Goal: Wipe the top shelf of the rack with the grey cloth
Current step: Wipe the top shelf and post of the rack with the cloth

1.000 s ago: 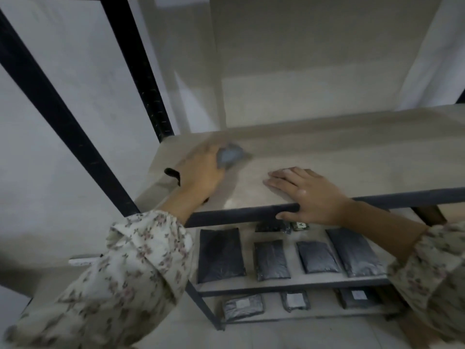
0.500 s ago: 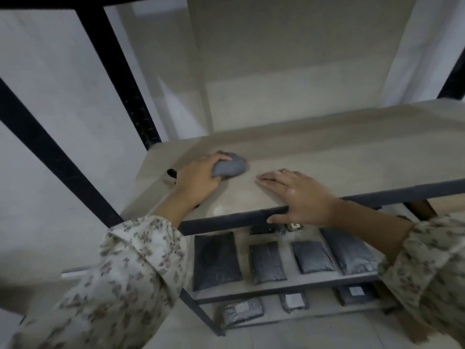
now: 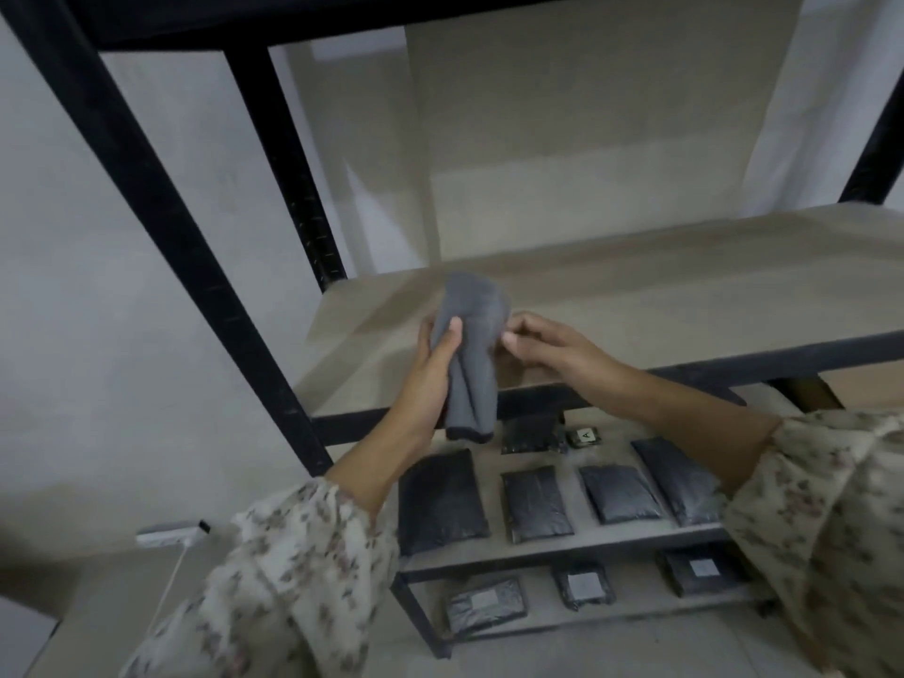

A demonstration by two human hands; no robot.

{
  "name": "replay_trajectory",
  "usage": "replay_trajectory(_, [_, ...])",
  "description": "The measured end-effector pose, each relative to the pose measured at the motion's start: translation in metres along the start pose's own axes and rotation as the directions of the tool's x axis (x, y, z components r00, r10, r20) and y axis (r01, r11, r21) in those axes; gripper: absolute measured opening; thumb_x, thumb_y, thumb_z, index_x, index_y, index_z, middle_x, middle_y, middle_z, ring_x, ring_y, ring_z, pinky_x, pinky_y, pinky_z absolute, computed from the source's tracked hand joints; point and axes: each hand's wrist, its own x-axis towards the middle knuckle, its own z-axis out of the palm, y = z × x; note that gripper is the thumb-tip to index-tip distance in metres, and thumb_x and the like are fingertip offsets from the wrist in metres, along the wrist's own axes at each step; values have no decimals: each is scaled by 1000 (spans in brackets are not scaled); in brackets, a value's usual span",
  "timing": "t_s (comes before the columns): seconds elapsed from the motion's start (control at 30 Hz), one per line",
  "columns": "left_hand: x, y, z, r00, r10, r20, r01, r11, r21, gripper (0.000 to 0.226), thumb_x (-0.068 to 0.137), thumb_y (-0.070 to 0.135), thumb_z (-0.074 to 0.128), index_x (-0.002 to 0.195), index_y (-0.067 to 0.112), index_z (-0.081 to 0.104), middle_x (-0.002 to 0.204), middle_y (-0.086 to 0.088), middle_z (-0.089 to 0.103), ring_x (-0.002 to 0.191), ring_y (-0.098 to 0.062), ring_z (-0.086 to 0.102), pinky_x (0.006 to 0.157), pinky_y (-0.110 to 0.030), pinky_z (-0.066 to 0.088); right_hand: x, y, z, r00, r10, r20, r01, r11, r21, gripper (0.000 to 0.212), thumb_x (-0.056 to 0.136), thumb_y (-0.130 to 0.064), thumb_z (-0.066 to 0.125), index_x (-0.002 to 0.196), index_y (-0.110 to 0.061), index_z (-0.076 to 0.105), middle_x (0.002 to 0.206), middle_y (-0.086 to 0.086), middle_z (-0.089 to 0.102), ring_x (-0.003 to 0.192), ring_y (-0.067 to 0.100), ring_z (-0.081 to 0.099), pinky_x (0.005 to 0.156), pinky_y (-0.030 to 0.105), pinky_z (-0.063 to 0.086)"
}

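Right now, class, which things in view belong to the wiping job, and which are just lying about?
Job: grey cloth, left hand gripping it, right hand pinching its edge, top shelf.
Lying about: black packets below, card marked A, white power strip.

Cream floral sleeves (loose, gathered)

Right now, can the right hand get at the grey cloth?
Probably yes: the right hand sits right at the edge of the grey cloth, which the left hand holds upright, and nothing lies between them.
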Motion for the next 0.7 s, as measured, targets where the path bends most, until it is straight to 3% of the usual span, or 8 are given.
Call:
replay_trajectory(0.07, [5,-2,3,999,-26,-29,29,994,104,53,82,58,50,118,19,48,126,-13,53,115,-24,55,102,-40,46,5,-5,21,995,63,-73,-41,961,273,17,84,-25,59,90,-19,45,92,-1,61,85,10,61,75,27,50])
replay_trajectory(0.13, [9,-6,-3,999,45,3,-43,928,371,39,87,57,45,113,29,42,128,-2,34,125,-20,35,109,-36,31,10,-13,30,979,151,-135,-94,928,362,26,84,-20,62,95,-20,39,97,6,58,85,18,61,67,28,54])
replay_trajectory(0.2, [18,-8,-19,984,160,74,-166,709,685,38,93,50,38,123,28,46,120,3,26,121,-18,25,102,-30,21,15,-24,27,957,224,-182,-154,930,334,28,84,-14,62,96,-21,39,102,10,55,83,23,60,56,29,55])
replay_trajectory(0.3, [29,-12,-53,943,317,98,-219,370,903,37,95,45,36,126,30,51,124,-2,38,123,-21,29,100,-33,23,28,-32,-2,927,50,-372,-100,988,-115,32,82,-7,64,97,-27,44,114,7,46,98,24,50,73,32,44])
replay_trajectory(0.4, [36,-23,-81,953,296,64,-119,170,978,36,96,39,35,126,28,52,127,-5,43,124,-22,31,104,-36,25,40,-24,-36,903,-11,-429,-308,678,-667,41,86,-23,62,121,-19,41,116,13,45,90,27,50,73,34,41])
replay_trajectory(0.47, [36,-29,-86,955,291,54,-105,161,981,37,97,37,34,127,26,51,128,-5,44,125,-23,31,105,-37,25,50,-5,-46,890,59,-452,-427,459,-779,47,89,-39,55,129,-21,37,127,19,43,95,36,54,81,40,46])
replay_trajectory(0.5, [37,-31,-85,953,298,61,-109,148,983,37,96,37,33,127,26,51,128,-5,45,124,-23,32,105,-37,26,56,4,-44,894,69,-443,-428,424,-798,46,90,-41,52,129,-21,37,131,20,41,100,39,54,85,42,46])
replay_trajectory(0.7, [38,-32,-82,943,327,63,-96,86,992,35,94,34,35,124,28,51,128,-4,48,122,-23,34,101,-39,29,65,5,-5,983,-51,-174,-135,434,-891,35,89,-26,56,123,-21,53,122,14,52,107,32,54,86,30,41])
